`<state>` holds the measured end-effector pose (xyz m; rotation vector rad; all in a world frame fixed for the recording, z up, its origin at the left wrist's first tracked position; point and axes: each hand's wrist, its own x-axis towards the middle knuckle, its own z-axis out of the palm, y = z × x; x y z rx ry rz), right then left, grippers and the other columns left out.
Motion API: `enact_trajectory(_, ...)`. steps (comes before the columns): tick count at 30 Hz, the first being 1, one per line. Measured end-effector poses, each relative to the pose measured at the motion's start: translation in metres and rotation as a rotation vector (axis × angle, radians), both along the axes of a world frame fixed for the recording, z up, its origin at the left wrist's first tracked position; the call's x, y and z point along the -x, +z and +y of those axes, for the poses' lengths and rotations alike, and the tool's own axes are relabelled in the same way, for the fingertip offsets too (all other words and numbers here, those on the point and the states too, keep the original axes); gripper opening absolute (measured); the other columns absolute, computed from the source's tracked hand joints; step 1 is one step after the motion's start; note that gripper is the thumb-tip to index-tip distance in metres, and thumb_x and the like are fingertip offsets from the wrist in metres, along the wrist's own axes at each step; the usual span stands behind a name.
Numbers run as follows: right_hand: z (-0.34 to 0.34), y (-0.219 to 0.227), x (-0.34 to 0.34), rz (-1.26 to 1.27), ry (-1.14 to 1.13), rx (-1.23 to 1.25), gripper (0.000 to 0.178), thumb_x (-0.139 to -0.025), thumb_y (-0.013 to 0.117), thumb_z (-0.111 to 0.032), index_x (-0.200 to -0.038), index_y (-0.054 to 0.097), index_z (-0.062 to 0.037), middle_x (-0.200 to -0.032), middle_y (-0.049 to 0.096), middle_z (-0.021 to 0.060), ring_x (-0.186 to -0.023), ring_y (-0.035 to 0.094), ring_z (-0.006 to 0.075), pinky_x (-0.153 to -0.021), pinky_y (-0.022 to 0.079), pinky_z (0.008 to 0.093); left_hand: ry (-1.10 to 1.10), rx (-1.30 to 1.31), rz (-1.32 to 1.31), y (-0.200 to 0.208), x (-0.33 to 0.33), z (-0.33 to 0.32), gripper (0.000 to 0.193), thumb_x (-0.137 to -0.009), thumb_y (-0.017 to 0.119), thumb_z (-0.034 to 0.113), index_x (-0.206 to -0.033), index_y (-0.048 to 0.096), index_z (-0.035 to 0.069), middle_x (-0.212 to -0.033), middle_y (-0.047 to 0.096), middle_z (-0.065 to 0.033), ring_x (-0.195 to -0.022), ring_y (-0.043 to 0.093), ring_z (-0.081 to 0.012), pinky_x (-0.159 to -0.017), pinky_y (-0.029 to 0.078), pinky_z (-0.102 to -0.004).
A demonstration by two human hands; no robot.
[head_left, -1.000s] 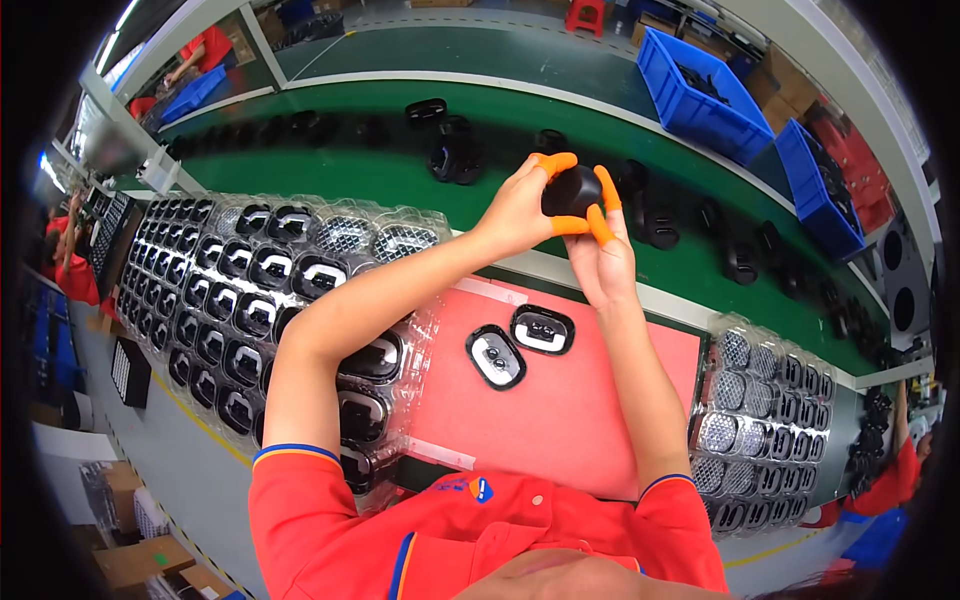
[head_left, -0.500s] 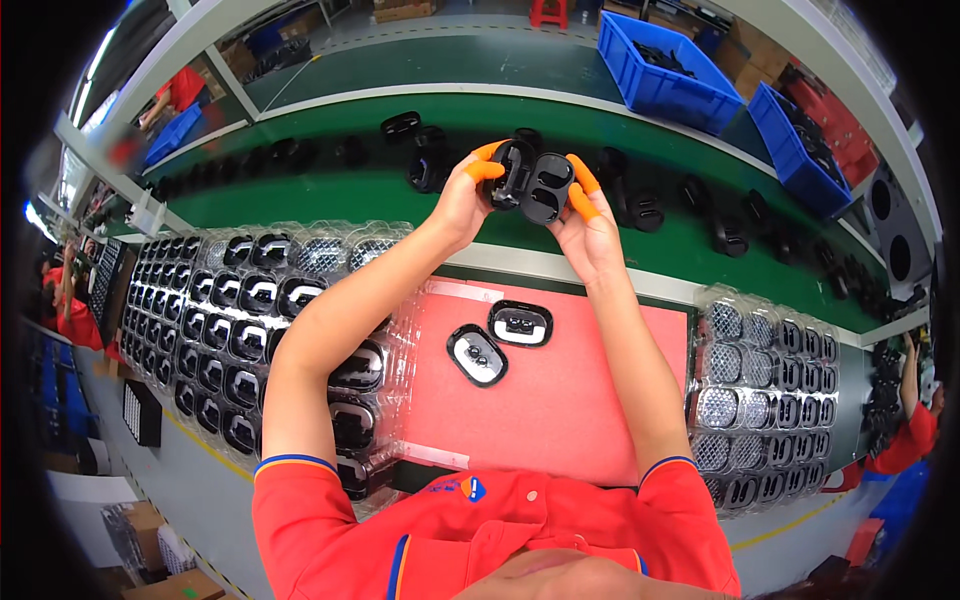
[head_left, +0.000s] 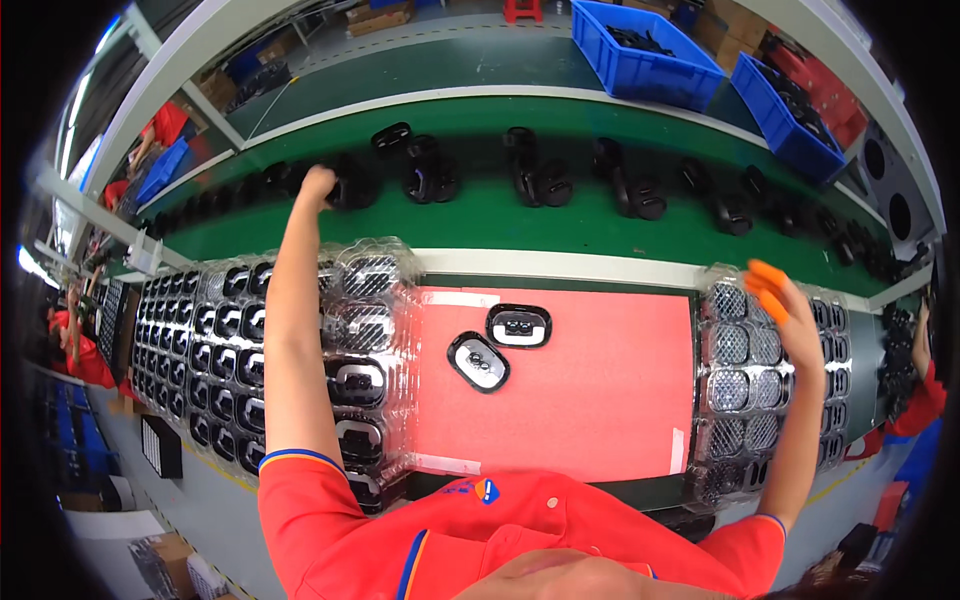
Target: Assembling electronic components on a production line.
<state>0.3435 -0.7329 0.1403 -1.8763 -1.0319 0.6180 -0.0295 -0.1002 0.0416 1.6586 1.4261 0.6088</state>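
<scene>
My left hand (head_left: 318, 186) reaches over the green conveyor belt (head_left: 470, 222), beside dark black cases (head_left: 352, 184). Its fingertips are hidden behind the hand, so any grip does not show. On the right, my right hand (head_left: 790, 312) hovers over a clear plastic tray (head_left: 728, 345), empty, with orange finger covers on its spread fingers. Two glossy black oval pieces lie on the red mat between my arms: an upright-facing one (head_left: 519, 326) and a tilted one (head_left: 479, 362). Both have white and black inner faces. A black open-looking case (head_left: 545, 187) sits on the belt ahead.
Clear trays of black oval pieces (head_left: 357, 381) line the left side. Black cases (head_left: 640, 202) stand in clusters along the belt. Beyond it are a blue bin (head_left: 640, 85) and a second blue bin (head_left: 790, 130). A grey frame post (head_left: 905, 130) rises at right.
Both hands have let go of the black open cases, which now appear on the belt. My left hand has moved left along the belt; my right hand has swung right over the tray.
</scene>
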Motion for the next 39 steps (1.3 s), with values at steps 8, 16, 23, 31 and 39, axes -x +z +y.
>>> enact_trajectory(8,-0.163,-0.017,0.062,-0.037,-0.428,0.292,0.054,-0.079,0.062,-0.002,-0.131,0.048,-0.004,-0.128,0.054,0.0071,-0.121,0.048,0.0192,-0.099,0.038,0.0322,-0.232,-0.483,1.01,0.011,0.0,0.076,0.054,-0.083,0.052,0.036,-0.124,0.05,0.001,-0.122,0.053,-0.0256,-0.113,0.051,-0.0415,-0.094,0.043,-0.0477)
enact_trajectory(16,-0.171,-0.04,0.094,-0.084,-0.255,0.335,0.073,-0.063,0.066,-0.001,-0.133,0.045,-0.0071,-0.137,0.046,0.0071,-0.135,0.032,0.0221,-0.115,0.004,0.0451,-0.733,-1.05,1.02,-0.062,-0.061,0.144,0.066,-0.085,0.061,0.026,-0.138,0.031,0.0,-0.13,0.047,-0.0244,-0.123,0.043,-0.0363,-0.104,0.034,-0.0432)
enact_trajectory(23,-0.178,-0.023,0.105,-0.202,-0.284,0.467,0.076,-0.058,0.064,0.008,-0.13,0.049,-0.0097,-0.136,0.047,0.0083,-0.134,0.033,0.0266,-0.114,0.016,0.0437,-0.677,-1.008,0.677,-0.062,-0.057,0.145,0.07,-0.077,0.069,0.017,-0.135,0.035,-0.001,-0.125,0.048,-0.0268,-0.119,0.044,-0.0395,-0.098,0.04,-0.0437)
enact_trajectory(31,-0.19,-0.033,0.09,-0.376,-0.476,0.23,0.032,-0.071,0.064,0.006,-0.102,0.063,-0.0024,-0.098,0.067,0.0078,-0.1,0.061,0.0232,-0.087,0.047,0.0331,-0.259,-0.451,0.077,0.031,-0.033,0.167,0.046,-0.073,0.071,0.027,-0.108,0.061,-0.001,-0.113,0.06,-0.0154,-0.105,0.058,-0.0263,-0.089,0.047,-0.0364)
enact_trajectory(39,-0.017,-0.018,0.067,0.366,-0.379,-0.391,0.04,-0.095,0.048,-0.017,-0.133,0.043,-0.0041,-0.098,0.063,0.0153,-0.078,0.063,0.0194,-0.067,0.051,0.0282,-0.266,0.559,-1.048,0.054,-0.085,-0.096,0.02,-0.084,0.06,-0.001,-0.103,0.06,-0.006,-0.101,0.061,-0.0175,-0.093,0.061,-0.0273,-0.058,0.049,-0.021)
